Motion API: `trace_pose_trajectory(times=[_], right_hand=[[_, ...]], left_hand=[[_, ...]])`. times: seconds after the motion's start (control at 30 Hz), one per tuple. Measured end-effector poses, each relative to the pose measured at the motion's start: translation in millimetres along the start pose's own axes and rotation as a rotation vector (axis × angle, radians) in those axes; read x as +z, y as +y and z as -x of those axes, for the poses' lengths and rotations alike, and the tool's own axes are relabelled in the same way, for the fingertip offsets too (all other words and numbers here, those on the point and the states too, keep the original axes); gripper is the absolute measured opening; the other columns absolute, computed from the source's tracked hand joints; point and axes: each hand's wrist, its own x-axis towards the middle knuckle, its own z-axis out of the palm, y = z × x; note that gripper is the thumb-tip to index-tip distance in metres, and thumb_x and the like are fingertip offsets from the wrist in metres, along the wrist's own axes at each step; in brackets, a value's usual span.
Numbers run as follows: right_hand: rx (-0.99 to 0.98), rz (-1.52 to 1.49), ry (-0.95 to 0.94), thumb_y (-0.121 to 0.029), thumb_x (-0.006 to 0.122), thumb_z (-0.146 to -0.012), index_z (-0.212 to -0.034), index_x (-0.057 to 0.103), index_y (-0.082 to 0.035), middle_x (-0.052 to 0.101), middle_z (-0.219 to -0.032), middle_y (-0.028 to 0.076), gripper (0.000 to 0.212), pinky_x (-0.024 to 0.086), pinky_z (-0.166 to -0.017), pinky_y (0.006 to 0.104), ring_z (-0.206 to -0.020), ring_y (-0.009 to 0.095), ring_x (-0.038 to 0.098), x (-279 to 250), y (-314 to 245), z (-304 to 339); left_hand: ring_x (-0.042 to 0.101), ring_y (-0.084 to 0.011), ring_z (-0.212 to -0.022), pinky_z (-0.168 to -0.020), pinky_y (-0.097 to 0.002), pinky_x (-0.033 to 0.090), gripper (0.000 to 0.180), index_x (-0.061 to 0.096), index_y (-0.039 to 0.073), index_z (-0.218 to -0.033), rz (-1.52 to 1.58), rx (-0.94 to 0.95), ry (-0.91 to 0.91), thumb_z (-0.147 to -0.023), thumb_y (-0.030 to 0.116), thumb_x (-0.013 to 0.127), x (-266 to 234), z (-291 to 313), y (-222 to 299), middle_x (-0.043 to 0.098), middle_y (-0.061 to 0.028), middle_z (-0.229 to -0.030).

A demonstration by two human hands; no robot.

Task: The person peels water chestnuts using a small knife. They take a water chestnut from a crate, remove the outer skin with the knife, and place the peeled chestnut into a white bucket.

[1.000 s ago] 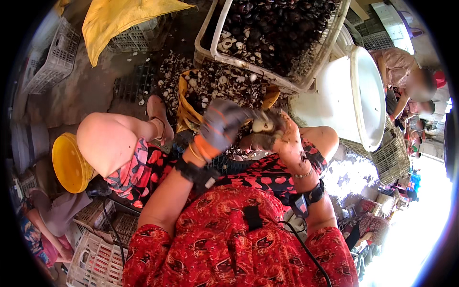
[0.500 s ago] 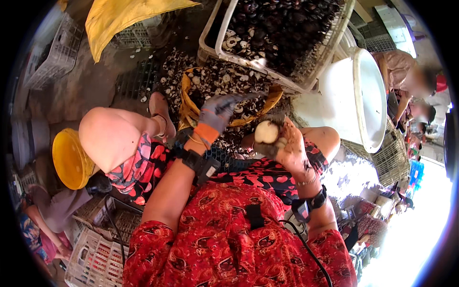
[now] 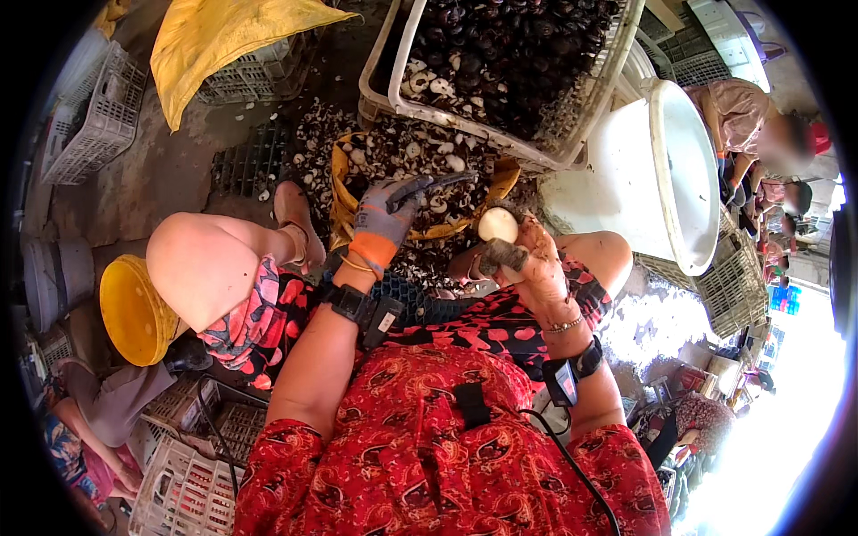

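My left hand point(image 3: 386, 210), in a grey and orange glove, is closed around a dark, narrow knife point(image 3: 454, 180) whose blade points right. My right hand point(image 3: 538, 268) is bare except for grey, dirty coverings on some fingers. It grips a peeled, cream-white water chestnut point(image 3: 498, 225) between thumb and fingers. The blade is apart from the water chestnut, to its upper left. Beneath both hands, a yellow-rimmed container point(image 3: 341, 192) holds dark and white peelings.
Ahead stands a white crate point(image 3: 500, 140) full of dark water chestnuts, some pale ones at its left. A large white tub point(image 3: 617, 183) is to the right. At left are a yellow bucket point(image 3: 134, 311) and plastic crates point(image 3: 107, 116). Other people sit at far right and lower left.
My left hand has shifted slightly left with the knife. The right hand keeps hold of the water chestnut, with its cut face turned a little. The whole view has tilted slightly.
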Motion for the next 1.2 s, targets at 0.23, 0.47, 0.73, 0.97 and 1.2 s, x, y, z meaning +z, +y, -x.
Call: trace_pose_trajectory(times=[0.23, 0.47, 0.73, 0.97, 1.2], right_hand=[[-0.033, -0.013, -0.020, -0.002, 0.059, -0.081, -0.111, 0.052, 0.003, 0.062, -0.090, 0.009, 0.031, 0.043, -0.045, 0.0220, -0.060, 0.012, 0.057, -1, 12, -1], [0.086, -0.078, 0.139, 0.001, 0.058, -0.079, -0.116, 0.046, 0.005, 0.062, -0.094, 0.014, 0.039, 0.047, -0.047, 0.0236, -0.063, 0.016, 0.061, 3, 4, -2], [0.078, 0.007, 0.235, 0.003, 0.057, -0.078, -0.115, 0.045, 0.006, 0.062, -0.095, 0.018, 0.039, 0.049, -0.049, 0.0262, -0.065, 0.019, 0.062, 3, 9, 1], [0.165, -0.610, 0.241, -0.018, 0.051, -0.091, -0.107, 0.053, -0.003, 0.060, -0.097, 0.012, 0.022, 0.045, -0.055, 0.0249, -0.074, 0.020, 0.056, -14, 22, -11], [0.146, -0.616, 0.116, -0.023, 0.046, -0.092, -0.106, 0.053, -0.006, 0.060, -0.097, 0.009, 0.023, 0.044, -0.054, 0.0287, -0.077, 0.020, 0.055, -27, 39, -15]], left_hand=[[0.055, -0.0281, -0.080, -0.072, -0.0375, 0.046, 0.030, 0.068, 0.015, -0.097, -0.416, 0.620, -0.059, -0.071, 0.001, 0.062, 5, 13, 49, 0.060, -0.0082, -0.084], [0.055, -0.0269, -0.085, -0.074, -0.0364, 0.046, 0.028, 0.068, 0.012, -0.098, -0.342, 0.434, 0.010, -0.073, 0.000, 0.062, -7, 11, 46, 0.059, -0.0102, -0.090], [0.056, -0.0273, -0.085, -0.077, -0.0372, 0.046, 0.031, 0.068, 0.012, -0.098, -0.326, 0.358, -0.051, -0.069, -0.001, 0.063, -2, 8, 25, 0.061, -0.0108, -0.089], [0.053, -0.0272, -0.084, -0.072, -0.0374, 0.045, 0.029, 0.068, 0.011, -0.092, -0.369, 0.695, -0.002, -0.066, 0.001, 0.063, 18, 23, 55, 0.058, -0.0082, -0.090], [0.055, -0.0258, -0.084, -0.076, -0.0352, 0.045, 0.024, 0.068, 0.009, -0.093, -0.076, 0.323, 0.071, -0.071, 0.000, 0.062, 13, 8, 33, 0.061, -0.0083, -0.089]])
